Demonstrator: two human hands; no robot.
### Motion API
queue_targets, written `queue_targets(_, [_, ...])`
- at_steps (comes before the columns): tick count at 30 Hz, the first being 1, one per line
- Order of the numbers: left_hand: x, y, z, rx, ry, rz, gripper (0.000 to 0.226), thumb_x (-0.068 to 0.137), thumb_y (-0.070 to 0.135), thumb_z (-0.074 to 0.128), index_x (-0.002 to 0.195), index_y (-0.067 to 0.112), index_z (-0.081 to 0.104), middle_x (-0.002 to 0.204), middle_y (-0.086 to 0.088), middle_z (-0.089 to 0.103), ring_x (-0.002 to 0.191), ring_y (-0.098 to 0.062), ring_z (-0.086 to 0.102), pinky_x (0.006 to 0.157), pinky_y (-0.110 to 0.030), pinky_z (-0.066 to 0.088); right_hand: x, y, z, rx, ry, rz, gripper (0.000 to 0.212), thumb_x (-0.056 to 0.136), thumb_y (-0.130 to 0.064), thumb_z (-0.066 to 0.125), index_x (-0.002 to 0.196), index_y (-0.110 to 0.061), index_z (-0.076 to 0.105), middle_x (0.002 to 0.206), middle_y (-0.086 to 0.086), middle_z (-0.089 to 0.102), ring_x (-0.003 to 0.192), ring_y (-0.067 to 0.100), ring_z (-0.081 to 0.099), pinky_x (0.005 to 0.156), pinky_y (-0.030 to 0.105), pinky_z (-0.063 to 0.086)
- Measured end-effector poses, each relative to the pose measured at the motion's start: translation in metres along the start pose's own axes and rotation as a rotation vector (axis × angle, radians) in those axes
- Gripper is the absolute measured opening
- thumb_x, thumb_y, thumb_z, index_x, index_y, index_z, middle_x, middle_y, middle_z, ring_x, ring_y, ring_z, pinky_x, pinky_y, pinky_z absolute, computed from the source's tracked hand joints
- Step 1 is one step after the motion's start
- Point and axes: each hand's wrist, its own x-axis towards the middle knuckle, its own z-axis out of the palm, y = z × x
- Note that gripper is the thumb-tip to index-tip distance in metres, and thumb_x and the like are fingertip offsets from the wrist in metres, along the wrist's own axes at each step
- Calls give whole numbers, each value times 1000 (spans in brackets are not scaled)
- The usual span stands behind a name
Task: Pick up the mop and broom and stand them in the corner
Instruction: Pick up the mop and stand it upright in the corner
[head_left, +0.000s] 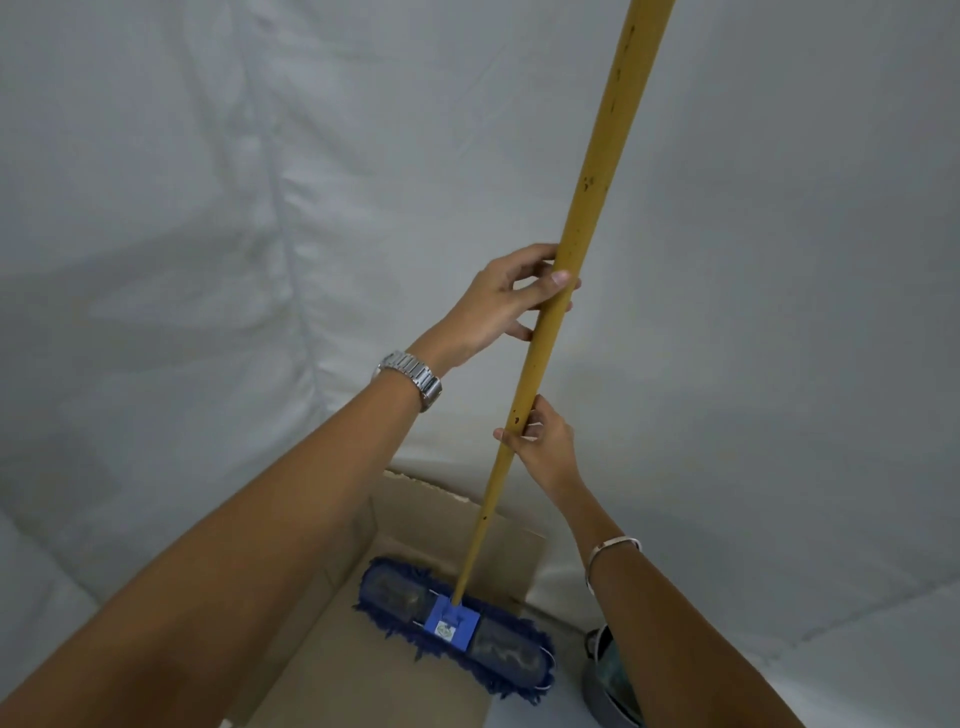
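Observation:
The mop stands nearly upright in front of me, its long yellow handle (597, 171) running from the top edge down to a blue flat mop head (452, 626) with dark fringe, resting on brown cardboard (363, 670). My left hand (506, 299) grips the handle about halfway up, thumb across the front. My right hand (543, 441) holds the handle lower down, fingers wrapped around it. The handle leans toward the white sheet-covered corner. No broom is in view.
White cloth sheets (208, 208) cover the walls and meet in a corner behind the mop. A round grey metal container (605, 680) sits on the floor at the lower right, partly hidden by my right forearm.

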Motion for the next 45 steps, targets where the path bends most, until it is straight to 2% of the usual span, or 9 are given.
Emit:
queue_targets(4, [32, -43, -32, -38, 9, -72, 34, 93, 17, 51, 126, 9, 49, 111, -8, 63, 100, -22, 66, 75, -41, 58, 50, 26, 33, 5, 65, 37, 27, 72, -7, 75, 79, -9, 50, 75, 4, 58, 66, 16, 53, 53, 9, 46])
queue_targets(10, [97, -103, -55, -14, 21, -116, 25, 90, 15, 54, 112, 23, 46, 116, -22, 60, 106, -32, 62, 80, -52, 55, 127, 71, 56, 28, 76, 101, 29, 71, -5, 75, 71, -16, 48, 73, 5, 58, 63, 15, 54, 52, 9, 46])
queue_targets(15, [151, -154, -67, -2, 138, -147, 24, 90, 19, 56, 111, 28, 50, 112, -12, 61, 104, -27, 63, 79, -56, 55, 186, 96, 69, 64, 85, 158, 27, 71, -4, 75, 75, -16, 51, 76, 5, 59, 65, 15, 53, 52, 10, 46])
queue_targets(18, [180, -176, -75, -4, 225, -151, 25, 89, 18, 58, 111, 27, 52, 98, 1, 56, 96, -24, 64, 75, -56, 56, 217, 107, 74, 98, 84, 172, 25, 71, -5, 75, 78, -16, 54, 78, 5, 61, 69, 19, 56, 61, 19, 48])
queue_targets(22, [213, -193, -76, 26, 258, -147, 25, 89, 21, 57, 113, 28, 51, 103, -4, 54, 102, -26, 61, 73, -53, 57, 248, 116, 75, 107, 97, 181, 24, 71, -5, 75, 80, -15, 55, 79, 7, 63, 73, 23, 59, 69, 33, 55])
queue_targets(28, [243, -212, -68, 80, 273, -157, 36, 92, 23, 53, 127, 21, 47, 105, -3, 51, 103, -26, 58, 69, -44, 59, 273, 134, 66, 120, 99, 208, 25, 70, -12, 78, 85, -16, 58, 85, 8, 66, 78, 26, 64, 73, 34, 57])
queue_targets(37, [246, -223, -58, 103, 400, -105, 32, 89, 24, 57, 121, 22, 51, 106, -3, 58, 94, -21, 63, 70, -40, 59, 276, 135, 64, 45, 80, 210, 24, 74, -25, 75, 87, -22, 55, 88, 0, 64, 85, 20, 62, 77, 36, 56])
queue_targets(41, [237, -229, -58, 132, 465, -84, 40, 84, 25, 64, 122, 22, 51, 108, 0, 61, 103, -19, 62, 72, -27, 56, 270, 132, 54, -24, 98, 219, 31, 72, -37, 74, 95, -25, 58, 96, -1, 66, 92, 17, 61, 77, 34, 53])
queue_targets(45, [221, -236, -56, 191, 446, -126, 48, 83, 29, 65, 127, 24, 46, 119, -4, 60, 115, -21, 56, 89, -40, 53, 257, 129, 36, -74, 109, 217, 41, 72, -39, 74, 105, -22, 57, 105, 1, 66, 96, 16, 60, 77, 31, 50])
